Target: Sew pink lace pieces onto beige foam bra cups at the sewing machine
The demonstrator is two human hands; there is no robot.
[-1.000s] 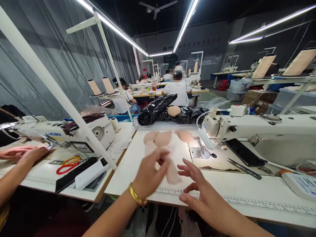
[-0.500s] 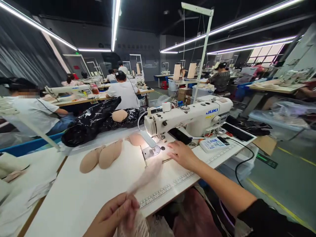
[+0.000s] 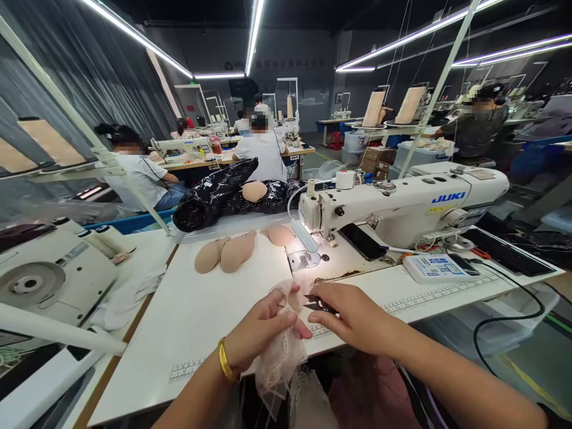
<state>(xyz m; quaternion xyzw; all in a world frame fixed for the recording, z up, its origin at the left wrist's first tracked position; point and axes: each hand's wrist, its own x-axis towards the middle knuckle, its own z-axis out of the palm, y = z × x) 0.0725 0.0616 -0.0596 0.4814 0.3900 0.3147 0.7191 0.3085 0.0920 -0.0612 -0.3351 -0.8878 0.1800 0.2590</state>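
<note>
My left hand, with a gold bangle at the wrist, pinches a piece of pale pink lace fabric that hangs over the table's front edge. Close to its right, my right hand grips small dark thread snips, their blades apart and pointing at the lace. Both hands are in front of the white sewing machine, whose lamp lights the needle plate. Several beige bra cups lie overlapped on the table to the left, and another cup rests beside the needle plate.
A black phone lies under the machine arm. To the right is a white box-shaped device with a cable. Black plastic bags stand behind the table, with two cups on top. Co-workers sit at machines beyond. A ruler strip runs along the front edge.
My right hand has left the machine bed and come to the lace, now holding snips. My left hand has raised the lace towards the machine. The view has swung left.
</note>
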